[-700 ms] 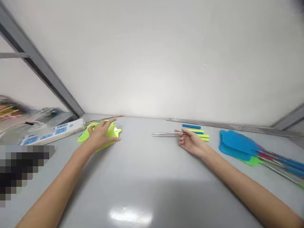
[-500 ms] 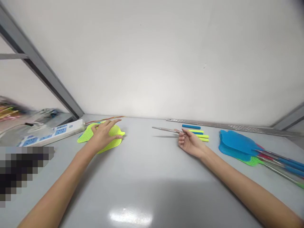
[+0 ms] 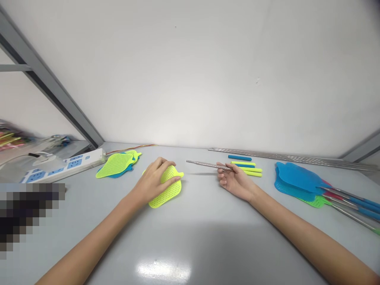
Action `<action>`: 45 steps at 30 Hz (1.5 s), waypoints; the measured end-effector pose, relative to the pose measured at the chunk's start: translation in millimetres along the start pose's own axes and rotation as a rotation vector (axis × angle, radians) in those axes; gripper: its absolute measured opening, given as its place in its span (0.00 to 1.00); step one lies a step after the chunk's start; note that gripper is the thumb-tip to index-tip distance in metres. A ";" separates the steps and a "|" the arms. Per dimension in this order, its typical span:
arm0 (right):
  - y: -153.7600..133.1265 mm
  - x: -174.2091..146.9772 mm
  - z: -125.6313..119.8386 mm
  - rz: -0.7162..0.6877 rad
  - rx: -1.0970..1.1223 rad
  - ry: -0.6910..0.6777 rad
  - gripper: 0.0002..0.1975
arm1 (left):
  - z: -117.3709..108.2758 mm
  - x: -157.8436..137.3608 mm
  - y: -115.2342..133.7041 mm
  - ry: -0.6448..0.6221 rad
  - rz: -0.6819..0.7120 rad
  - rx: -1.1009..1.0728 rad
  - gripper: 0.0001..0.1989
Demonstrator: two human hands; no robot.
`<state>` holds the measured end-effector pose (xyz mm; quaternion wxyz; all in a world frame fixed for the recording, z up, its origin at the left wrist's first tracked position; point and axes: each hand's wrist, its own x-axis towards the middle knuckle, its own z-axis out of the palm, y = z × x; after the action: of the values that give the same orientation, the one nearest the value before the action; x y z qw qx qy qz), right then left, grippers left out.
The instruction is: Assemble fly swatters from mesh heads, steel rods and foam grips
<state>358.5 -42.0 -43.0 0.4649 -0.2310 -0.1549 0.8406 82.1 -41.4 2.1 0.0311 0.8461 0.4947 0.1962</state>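
Note:
My left hand is closed over a yellow-green perforated fly swatter head, its fingers and thumb gripping the edges; the short socket points right. A thin metal rod lies in my right hand, pinched between thumb and fingers, its free tip pointing left toward the swatter head. The rod's other end is hidden by the hand. Further left lie a yellow-green swatter head and a blue one partly beneath it, with another yellow-green head behind.
Beyond my right hand lie a blue handle tube and yellow ones. Long metal rods run along the wall. At right are swatters with blue heads. A white power strip stands at left.
My left hand has moved right, bringing one yellow-green swatter head away from the pile toward the rod. My right hand has shifted slightly left, still holding the rod.

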 end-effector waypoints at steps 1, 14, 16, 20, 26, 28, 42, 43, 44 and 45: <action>0.1 -0.3 -0.4 -0.003 -0.009 -0.003 0.12 | 2.6 -1.0 4.4 -0.021 -0.009 -0.026 0.17; -1.5 -0.1 -0.1 -0.133 -0.036 0.012 0.12 | 27.2 -10.4 30.5 -0.245 -0.028 -0.240 0.15; -0.7 -0.2 0.6 -0.151 -0.034 0.020 0.14 | 26.6 -10.1 29.5 -0.244 -0.027 -0.250 0.15; 0.8 -0.1 2.2 -0.156 -0.043 0.027 0.16 | 26.9 -9.2 28.9 -0.243 -0.028 -0.251 0.15; 1.1 1.1 1.0 -0.131 -0.068 0.026 0.17 | 27.0 -9.3 29.6 -0.254 -0.049 -0.256 0.15; 1.0 0.9 0.8 -0.121 -0.081 0.025 0.17 | 26.7 -9.3 29.6 -0.254 -0.057 -0.265 0.16; 1.4 1.0 1.5 -0.145 -0.157 0.051 0.18 | 27.5 -9.8 29.3 -0.234 -0.079 -0.294 0.15; 1.7 1.1 2.0 -0.152 -0.168 0.056 0.18 | 27.4 -9.8 29.2 -0.232 -0.078 -0.294 0.15; 2.2 1.2 2.5 -0.162 -0.180 0.064 0.18 | 27.2 -9.8 29.3 -0.231 -0.076 -0.292 0.15; 3.0 1.4 3.1 -0.180 -0.193 0.073 0.18 | 26.8 -9.8 29.3 -0.232 -0.072 -0.289 0.15</action>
<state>354.0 -42.4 -42.2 0.5195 -0.2903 -0.2379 0.7676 111.7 -60.9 -18.3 0.2162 0.8315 0.4844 0.1650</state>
